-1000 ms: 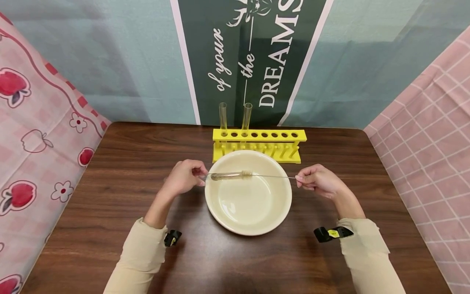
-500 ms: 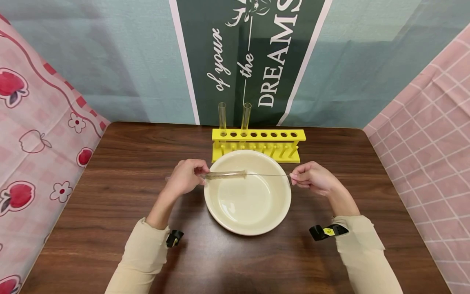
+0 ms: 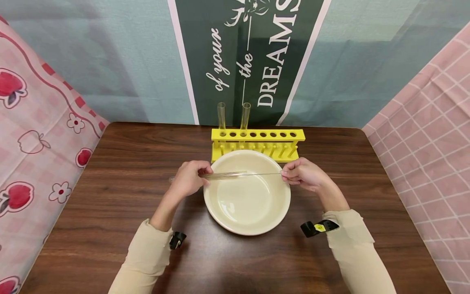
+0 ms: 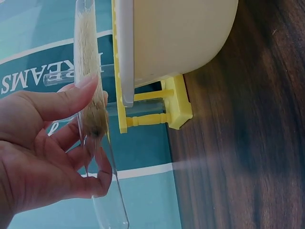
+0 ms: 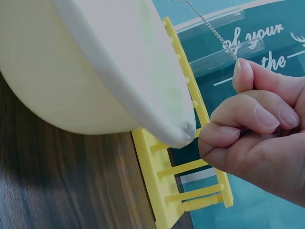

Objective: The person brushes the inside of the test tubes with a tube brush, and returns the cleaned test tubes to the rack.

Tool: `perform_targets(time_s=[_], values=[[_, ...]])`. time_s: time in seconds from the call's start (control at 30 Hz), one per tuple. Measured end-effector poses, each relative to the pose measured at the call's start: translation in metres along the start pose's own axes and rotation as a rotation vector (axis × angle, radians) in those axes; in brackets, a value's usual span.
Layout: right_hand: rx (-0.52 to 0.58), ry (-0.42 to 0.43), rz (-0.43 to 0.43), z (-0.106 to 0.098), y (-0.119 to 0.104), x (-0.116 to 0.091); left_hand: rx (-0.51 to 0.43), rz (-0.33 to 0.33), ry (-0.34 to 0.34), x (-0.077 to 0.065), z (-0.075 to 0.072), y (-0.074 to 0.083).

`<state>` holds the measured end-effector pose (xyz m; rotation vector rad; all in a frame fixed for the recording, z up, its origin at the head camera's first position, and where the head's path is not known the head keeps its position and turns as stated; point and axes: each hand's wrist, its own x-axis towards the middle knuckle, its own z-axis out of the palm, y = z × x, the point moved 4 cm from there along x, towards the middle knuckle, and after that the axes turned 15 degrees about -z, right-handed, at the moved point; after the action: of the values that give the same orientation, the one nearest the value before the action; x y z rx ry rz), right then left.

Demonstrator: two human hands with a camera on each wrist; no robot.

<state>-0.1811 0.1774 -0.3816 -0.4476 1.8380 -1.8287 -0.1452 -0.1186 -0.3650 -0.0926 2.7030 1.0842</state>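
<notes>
My left hand (image 3: 191,178) grips a clear glass test tube (image 4: 110,212) between thumb and fingers, at the left rim of a cream basin (image 3: 249,204). Inside the tube sits the pale bristle head of a test tube brush (image 4: 88,45), its darker tip level with my fingers in the left wrist view. On the other side, my right hand (image 3: 302,174) pinches the brush's thin twisted wire (image 5: 212,29) between thumb and forefinger, over the basin's right rim. Tube and wire lie in one nearly level line above the basin. The closed end of the tube sticks out past my left hand.
Behind the basin stands a yellow test tube rack (image 3: 273,135) with pegs along its base. Two glass tubes, a left one (image 3: 221,118) and a right one (image 3: 245,118), stand upright in its holes. Dark wooden table (image 3: 235,265) lies beneath; patterned cloths hang around it.
My right hand has moved left toward the basin, and the brush has slid deeper into the test tube. My left hand has shifted slightly right, still gripping the tube.
</notes>
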Motion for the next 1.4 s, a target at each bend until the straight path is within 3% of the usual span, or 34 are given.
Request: perform_targets(time_s=[0.47,0.7,0.9,1.0,1.4], values=[[0.031,-0.034,0.035,0.022,0.002,0.012,-0.001,0.024,-0.016,-0.002,0.009,0.014],[0.024,-0.049,0.033,0.035,0.004,0.018,0.03,0.099,0.007,-0.002,0.013,0.021],[-0.003,-0.04,0.039,0.039,0.005,0.019,0.025,0.08,-0.008,0.0,0.014,0.018],[-0.051,-0.05,0.028,0.038,0.005,0.019,0.021,0.066,-0.02,0.0,0.013,0.018],[-0.434,-0.163,-0.075,0.032,0.002,0.018,0.034,0.073,-0.122,-0.001,0.012,0.019]])
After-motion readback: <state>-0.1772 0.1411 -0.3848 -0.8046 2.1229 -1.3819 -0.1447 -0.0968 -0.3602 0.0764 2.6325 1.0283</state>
